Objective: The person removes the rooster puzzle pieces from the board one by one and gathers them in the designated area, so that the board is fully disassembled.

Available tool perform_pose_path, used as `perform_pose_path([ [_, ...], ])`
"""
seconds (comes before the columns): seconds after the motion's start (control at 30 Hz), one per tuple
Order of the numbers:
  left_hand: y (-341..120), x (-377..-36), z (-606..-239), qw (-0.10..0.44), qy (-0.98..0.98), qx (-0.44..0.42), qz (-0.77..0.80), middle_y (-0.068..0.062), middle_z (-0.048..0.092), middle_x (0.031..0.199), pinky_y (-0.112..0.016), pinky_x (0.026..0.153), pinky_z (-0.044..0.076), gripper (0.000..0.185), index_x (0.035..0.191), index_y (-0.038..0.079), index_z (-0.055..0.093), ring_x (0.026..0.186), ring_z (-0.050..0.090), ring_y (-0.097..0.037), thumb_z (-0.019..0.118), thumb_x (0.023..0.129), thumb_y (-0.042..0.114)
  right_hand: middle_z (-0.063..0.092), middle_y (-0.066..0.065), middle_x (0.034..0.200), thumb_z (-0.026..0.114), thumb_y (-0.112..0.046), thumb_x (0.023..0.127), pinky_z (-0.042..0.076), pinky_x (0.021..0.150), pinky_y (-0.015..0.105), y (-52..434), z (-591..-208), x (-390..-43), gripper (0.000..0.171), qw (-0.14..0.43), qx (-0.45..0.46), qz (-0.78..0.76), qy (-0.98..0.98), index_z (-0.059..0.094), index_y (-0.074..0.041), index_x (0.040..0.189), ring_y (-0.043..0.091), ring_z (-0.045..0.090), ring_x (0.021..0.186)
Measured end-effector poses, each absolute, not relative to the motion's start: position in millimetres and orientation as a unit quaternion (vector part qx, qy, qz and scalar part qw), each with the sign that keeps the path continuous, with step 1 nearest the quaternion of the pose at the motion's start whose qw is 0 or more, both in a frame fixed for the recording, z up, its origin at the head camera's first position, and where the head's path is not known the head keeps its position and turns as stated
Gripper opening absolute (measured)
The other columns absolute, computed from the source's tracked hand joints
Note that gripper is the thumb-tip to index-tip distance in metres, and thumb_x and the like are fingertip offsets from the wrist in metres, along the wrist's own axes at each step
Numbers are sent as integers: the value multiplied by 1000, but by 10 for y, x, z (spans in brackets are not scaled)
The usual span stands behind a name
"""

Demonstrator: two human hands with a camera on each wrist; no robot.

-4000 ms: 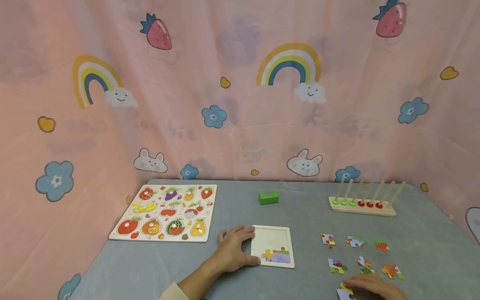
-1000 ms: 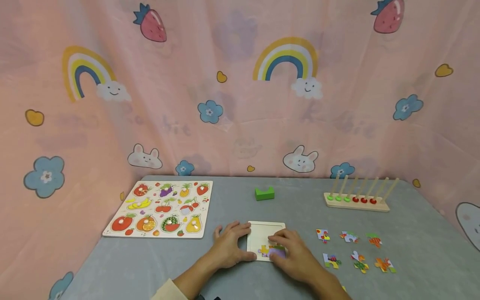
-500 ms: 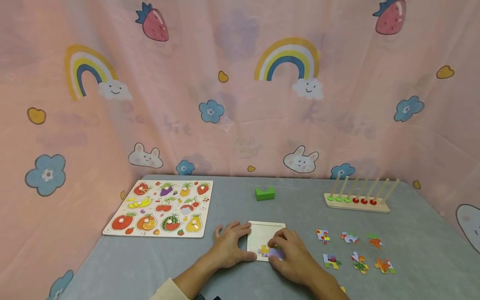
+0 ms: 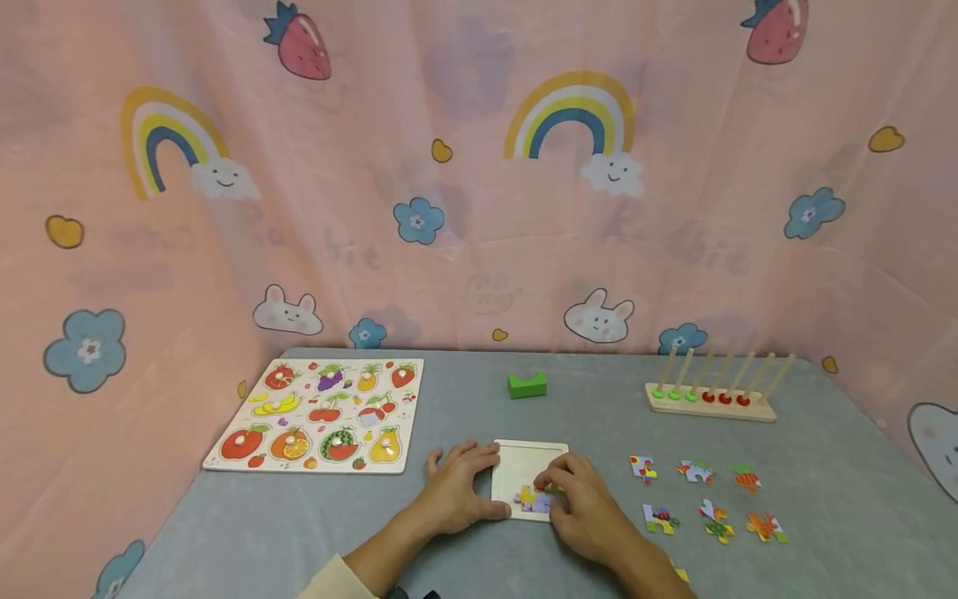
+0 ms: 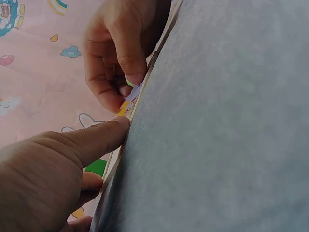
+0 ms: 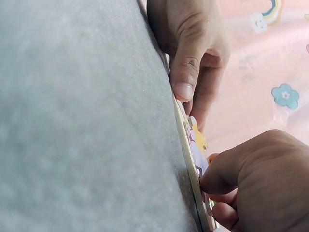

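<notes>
A pale wooden puzzle tray (image 4: 516,466) lies on the table between both hands. Joined jigsaw pieces (image 4: 530,499), yellow and lilac, lie along its near side. My left hand (image 4: 452,491) steadies the tray's left edge, the straight thumb on the near corner and the fingers at the far one. My right hand (image 4: 591,512) pinches a lilac puzzle piece at the tray's near right corner, its thumb and index finger curled down onto it. Those fingers hide most of this piece. In the right wrist view, a yellow piece (image 6: 198,137) shows slightly above the tray rim.
Several loose jigsaw pieces (image 4: 696,472) lie in rows to the right. One more piece (image 4: 681,574) peeks out beside the right forearm. A fruit knob puzzle (image 4: 314,416) lies at the left, a green block (image 4: 527,385) behind the tray, a bead-and-peg rack (image 4: 711,403) at the back right.
My right hand came from the loose pieces at the lower right to the tray. Over the last second its thumb slid slightly right, uncovering more lilac. My left hand stays at the tray.
</notes>
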State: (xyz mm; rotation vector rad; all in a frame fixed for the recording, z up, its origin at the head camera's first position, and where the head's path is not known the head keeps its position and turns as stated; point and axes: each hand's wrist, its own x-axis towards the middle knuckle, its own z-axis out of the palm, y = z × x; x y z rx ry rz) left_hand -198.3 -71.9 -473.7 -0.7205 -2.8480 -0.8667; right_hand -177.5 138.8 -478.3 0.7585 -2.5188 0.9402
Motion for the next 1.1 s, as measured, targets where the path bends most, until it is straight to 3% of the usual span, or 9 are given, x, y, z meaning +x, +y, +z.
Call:
perform_pose_path([
  [0.3,-720,-1978,-4750,43,-929,-238,-281,9,45,126,-59,87,7,68,115,14,57,120,31,-23,72,59,49,54,-14,81,66,-2,58,37,68,26,1420,-4798,-1783,27,223,330,331,-856,62,-15,81,6,45,78],
  [0.8,-732,-1986,-4745,39,-928,-234,-287,10,44,127,-58,88,6,69,116,14,56,120,30,-22,72,59,49,53,-15,84,75,-16,62,39,67,25,1406,-4769,-1776,28,168,310,327,-877,64,-16,87,3,43,79],
  [1.1,-728,-1983,-4757,43,-927,-236,-287,9,44,127,-58,88,5,69,116,15,57,121,30,-22,72,59,49,54,-13,84,75,-11,61,39,67,24,1406,-4718,-1757,31,183,317,352,-861,62,-15,88,6,46,78],
])
